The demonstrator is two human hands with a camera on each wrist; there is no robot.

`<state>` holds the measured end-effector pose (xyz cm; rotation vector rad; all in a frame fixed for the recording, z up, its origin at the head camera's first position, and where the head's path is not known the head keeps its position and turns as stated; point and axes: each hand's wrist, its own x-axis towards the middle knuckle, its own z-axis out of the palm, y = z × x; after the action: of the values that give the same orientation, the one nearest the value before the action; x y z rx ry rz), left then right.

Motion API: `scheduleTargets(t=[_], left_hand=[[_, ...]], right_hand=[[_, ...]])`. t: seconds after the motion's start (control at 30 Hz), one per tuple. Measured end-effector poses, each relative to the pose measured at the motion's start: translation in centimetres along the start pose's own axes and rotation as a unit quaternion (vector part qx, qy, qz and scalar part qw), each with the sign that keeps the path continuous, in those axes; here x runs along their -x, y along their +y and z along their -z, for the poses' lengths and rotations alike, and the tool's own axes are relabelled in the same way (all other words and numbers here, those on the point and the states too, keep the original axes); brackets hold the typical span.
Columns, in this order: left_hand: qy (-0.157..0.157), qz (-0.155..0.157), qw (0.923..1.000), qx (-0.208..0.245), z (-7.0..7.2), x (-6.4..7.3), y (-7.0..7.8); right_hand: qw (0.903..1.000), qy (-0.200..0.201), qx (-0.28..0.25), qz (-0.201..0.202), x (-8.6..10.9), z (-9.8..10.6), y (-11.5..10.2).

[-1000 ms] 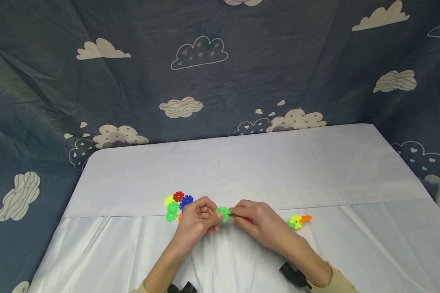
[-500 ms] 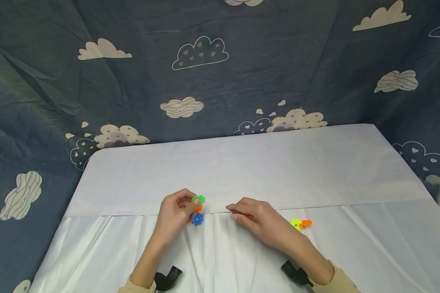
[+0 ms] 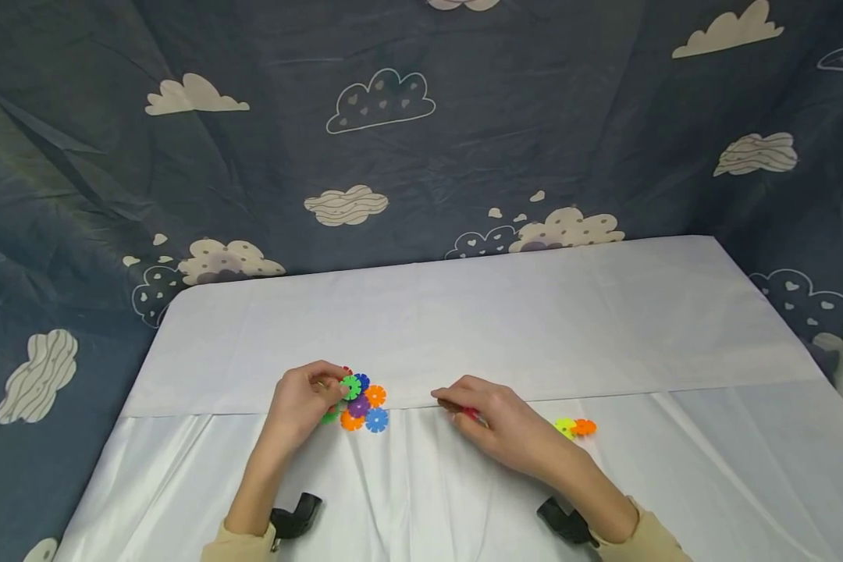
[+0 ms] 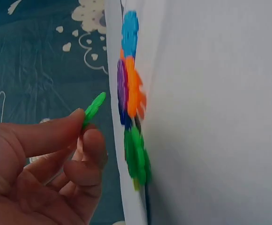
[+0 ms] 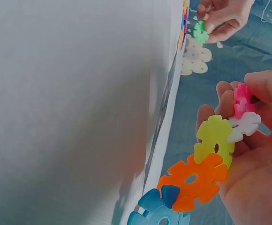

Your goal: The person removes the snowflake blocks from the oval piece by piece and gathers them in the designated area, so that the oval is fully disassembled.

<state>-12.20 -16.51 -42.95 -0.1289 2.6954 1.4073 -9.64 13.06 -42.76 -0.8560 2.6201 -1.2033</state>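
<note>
My left hand [image 3: 302, 398] pinches a green notched plastic disc [image 4: 94, 110] between thumb and fingertips. In the head view this disc overlaps a cluster of similar discs on the white table, among them a purple disc [image 3: 358, 405], an orange disc [image 3: 375, 396] and a light blue disc [image 3: 376, 420]. My right hand [image 3: 495, 417] grips the end of a chain of interlinked discs. From the fingers, the right wrist view shows a pink disc [image 5: 242, 101], a white disc [image 5: 245, 125], a yellow disc [image 5: 215, 137], an orange disc [image 5: 194, 180] and a blue disc [image 5: 159, 211].
A white cloth [image 3: 421, 328] covers the table, with a fold line running across it. Behind stands a dark curtain [image 3: 267, 156] printed with clouds. Yellow and orange discs [image 3: 585, 427] show past the right wrist. Black straps [image 3: 297, 515] sit near both sleeves.
My left hand has moved left with the green disc, away from the right hand's fingertips to the disc cluster. My right hand stays nearly in place, still gripping its chain.
</note>
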Motion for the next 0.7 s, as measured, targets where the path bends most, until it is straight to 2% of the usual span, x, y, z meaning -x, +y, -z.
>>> scheduleTargets(t=[0.17, 0.37, 0.53, 0.7], left_hand=[[-0.025, 0.012, 0.9995, -0.013, 1.1, -0.2, -0.7], [-0.046, 0.006, 0.9980, -0.043, 1.6, -0.2, -1.0], [-0.058, -0.020, 0.9964, -0.058, 1.3, 0.1, -0.5], [-0.062, -0.069, 0.9945, -0.048, 0.1, 0.9, 1.0]], right_hand=[[1.0000, -0.002, -0.002, -0.004, 0.0, 0.0, 0.0], [0.9994, -0.004, -0.023, -0.025, 0.0, 0.0, -0.1], [0.9980, -0.002, -0.047, -0.041, 0.0, 0.0, -0.1], [0.9974, -0.009, -0.058, -0.042, 0.0, 0.0, -0.2]])
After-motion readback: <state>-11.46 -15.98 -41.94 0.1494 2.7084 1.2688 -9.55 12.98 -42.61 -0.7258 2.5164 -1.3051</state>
